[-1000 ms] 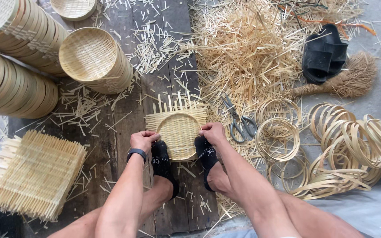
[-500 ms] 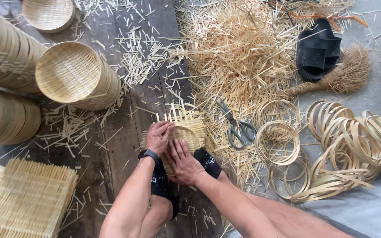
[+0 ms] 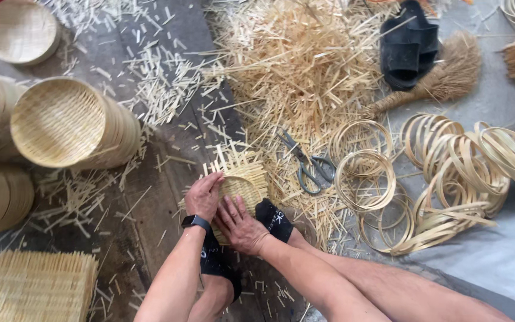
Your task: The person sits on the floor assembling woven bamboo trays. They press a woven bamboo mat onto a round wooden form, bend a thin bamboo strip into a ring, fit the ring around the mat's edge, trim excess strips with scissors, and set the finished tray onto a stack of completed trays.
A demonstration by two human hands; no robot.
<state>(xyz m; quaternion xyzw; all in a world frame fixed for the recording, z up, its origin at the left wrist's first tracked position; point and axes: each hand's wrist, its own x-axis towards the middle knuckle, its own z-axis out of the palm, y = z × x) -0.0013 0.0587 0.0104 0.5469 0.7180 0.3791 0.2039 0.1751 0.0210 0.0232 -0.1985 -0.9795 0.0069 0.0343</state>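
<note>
A small woven bamboo mat in a ring, with loose strip ends sticking out, lies on the wooden floor between my feet in black socks. My left hand, with a black watch at the wrist, presses on its left rim. My right hand lies flat on its near side, fingers spread over the weave. Both hands cover much of the piece.
Grey scissors lie just right of the piece. Bamboo rings pile up at right. A heap of bamboo trimmings, a hand broom and black sandals sit beyond. Stacked finished baskets and woven mats are at left.
Both hands have moved from the two sides of the piece onto its left and near part. The right hand now lies flat on the weave. The view has shifted.
</note>
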